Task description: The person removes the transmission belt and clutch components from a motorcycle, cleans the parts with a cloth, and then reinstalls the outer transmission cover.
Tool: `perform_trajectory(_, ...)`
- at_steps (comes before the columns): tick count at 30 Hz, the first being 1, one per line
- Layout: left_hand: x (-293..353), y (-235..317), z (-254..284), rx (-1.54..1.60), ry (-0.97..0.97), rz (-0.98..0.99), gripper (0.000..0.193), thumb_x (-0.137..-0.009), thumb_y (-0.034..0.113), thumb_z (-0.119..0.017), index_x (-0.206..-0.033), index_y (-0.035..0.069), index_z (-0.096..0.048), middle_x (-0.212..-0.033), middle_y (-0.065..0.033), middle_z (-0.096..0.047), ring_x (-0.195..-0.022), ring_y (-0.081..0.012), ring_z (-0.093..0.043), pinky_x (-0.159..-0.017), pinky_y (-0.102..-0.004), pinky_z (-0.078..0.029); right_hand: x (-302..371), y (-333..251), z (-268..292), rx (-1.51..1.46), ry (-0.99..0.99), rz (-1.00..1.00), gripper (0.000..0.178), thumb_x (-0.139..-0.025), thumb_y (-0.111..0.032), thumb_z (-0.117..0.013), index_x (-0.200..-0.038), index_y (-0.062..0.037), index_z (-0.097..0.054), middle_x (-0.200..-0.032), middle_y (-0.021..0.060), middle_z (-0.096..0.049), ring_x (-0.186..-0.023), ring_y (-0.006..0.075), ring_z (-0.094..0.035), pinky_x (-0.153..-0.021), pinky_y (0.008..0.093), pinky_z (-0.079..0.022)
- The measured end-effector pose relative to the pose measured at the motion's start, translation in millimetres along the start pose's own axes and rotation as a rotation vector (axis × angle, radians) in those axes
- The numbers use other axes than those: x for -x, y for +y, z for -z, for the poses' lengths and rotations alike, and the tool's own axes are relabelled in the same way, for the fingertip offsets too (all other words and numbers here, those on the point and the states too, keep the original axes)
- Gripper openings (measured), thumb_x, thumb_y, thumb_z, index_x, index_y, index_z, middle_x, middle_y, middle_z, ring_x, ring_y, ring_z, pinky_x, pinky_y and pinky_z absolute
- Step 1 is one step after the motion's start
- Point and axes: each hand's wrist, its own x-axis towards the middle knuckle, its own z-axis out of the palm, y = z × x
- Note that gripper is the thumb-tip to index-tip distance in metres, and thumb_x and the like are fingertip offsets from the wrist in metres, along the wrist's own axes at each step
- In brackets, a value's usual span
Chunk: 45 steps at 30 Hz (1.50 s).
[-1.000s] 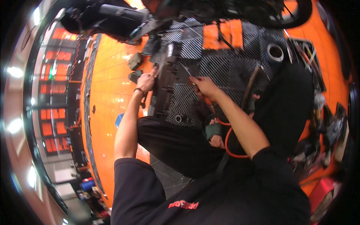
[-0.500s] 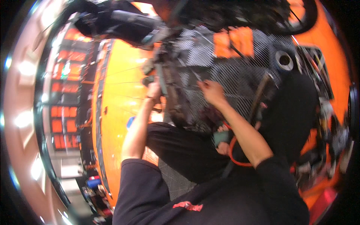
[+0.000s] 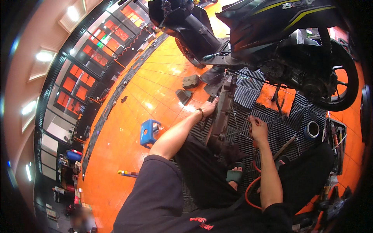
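Note:
My left hand (image 3: 210, 107) grips the left side of a long, dirty dark-grey scooter part (image 3: 222, 106), which stands on edge in front of me. Its far end comes close to the scooter, and its near end is by my legs. My right hand (image 3: 259, 129) is closed to the right of that part, apart from it. An orange air hose (image 3: 249, 194) runs up to this hand. What it holds looks like a slim air blow gun, mostly hidden by the fingers. A dark reddish cloth-like bundle (image 3: 232, 152) lies below the part's near end.
A black scooter (image 3: 268, 42) stands across the far side. Black ribbed mat tiles (image 3: 243, 128) cover the floor here. A blue stool (image 3: 147, 133) is at left, loose dark parts (image 3: 190, 81) lie beyond. To the right are a round can (image 3: 312, 130) and a tool tray (image 3: 342, 153).
My view has turned, so the scooter and both hands appear farther right and the blur is gone. My left hand stays at the long part; my right hand stays closed, right of it.

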Motion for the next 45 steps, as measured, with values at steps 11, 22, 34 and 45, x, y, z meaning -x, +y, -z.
perform_trajectory(11, 20, 36, -3, -0.006, -0.153, 0.055, 0.104, -0.091, 0.085, -0.024, -0.122, -0.004, -0.067, -0.117, -0.0236, -0.068, -0.112, -0.0371, -0.064, -0.096, -0.0474, -0.047, -16, 0, -2, 0.089, 0.148, 0.045, 0.036, -0.100, -0.041, -0.063, -0.107, -0.0065, -0.067, -0.062, -0.0024, -0.049, -0.046, 0.0081, -0.041, -0.043, 0.0266, -0.034)
perform_trajectory(22, 10, 51, -14, -0.010, -0.234, 0.177, 0.102, -0.091, 0.084, -0.027, -0.119, -0.005, -0.068, -0.106, -0.0195, -0.069, -0.101, -0.0319, -0.066, -0.094, -0.0457, -0.048, -16, -2, 5, -0.013, 0.034, -0.109, 0.037, -0.100, -0.041, -0.064, -0.101, -0.0038, -0.067, -0.059, -0.0014, -0.049, -0.046, 0.0074, -0.042, -0.043, 0.0259, -0.031)
perform_trajectory(34, -31, -19, -26, 0.023, -0.198, 0.012, 0.106, -0.090, 0.085, -0.026, -0.111, -0.011, -0.067, -0.082, -0.0214, -0.067, -0.073, -0.0366, -0.067, -0.062, -0.0510, -0.054, -18, -14, 0, 0.022, 0.156, 0.120, 0.037, -0.099, -0.037, -0.065, -0.102, -0.0015, -0.073, -0.063, -0.0002, -0.057, -0.051, 0.0081, -0.047, -0.046, 0.0259, -0.036)
perform_trajectory(45, 5, 12, -20, 0.476, -0.350, 0.107, 0.058, -0.103, 0.059, -0.043, -0.110, 0.006, -0.066, -0.085, -0.0018, -0.068, -0.068, -0.0126, -0.064, -0.061, -0.0330, -0.056, -62, -25, 20, 0.304, 0.534, 0.502, 0.044, -0.100, -0.041, -0.062, -0.099, 0.0016, -0.072, -0.061, 0.0025, -0.057, -0.054, 0.0094, -0.051, -0.050, 0.0303, -0.039)
